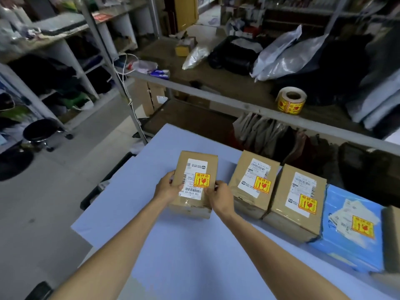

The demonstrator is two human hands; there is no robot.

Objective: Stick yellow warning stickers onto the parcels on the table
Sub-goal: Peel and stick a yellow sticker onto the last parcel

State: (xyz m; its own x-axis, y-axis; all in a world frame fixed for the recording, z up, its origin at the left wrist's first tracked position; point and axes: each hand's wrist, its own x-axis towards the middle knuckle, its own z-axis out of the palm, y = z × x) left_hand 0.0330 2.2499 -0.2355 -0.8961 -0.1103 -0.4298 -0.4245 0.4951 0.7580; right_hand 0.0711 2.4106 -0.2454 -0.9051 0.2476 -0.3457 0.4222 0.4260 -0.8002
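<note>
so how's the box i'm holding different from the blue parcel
The brown box is bare cardboard; the blue parcel is wrapped in blue plastic. The left hand and right hand grip the brown box; no hand touches the blue parcel. The brown box's label lies flat; the blue parcel's label looks crumpled. Each bears a yellow warning sticker over its label: the box sticker, the parcel sticker.

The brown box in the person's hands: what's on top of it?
The brown box carries a white shipping label, with a yellow warning sticker over its right part. The print under the sticker is hidden.
</note>
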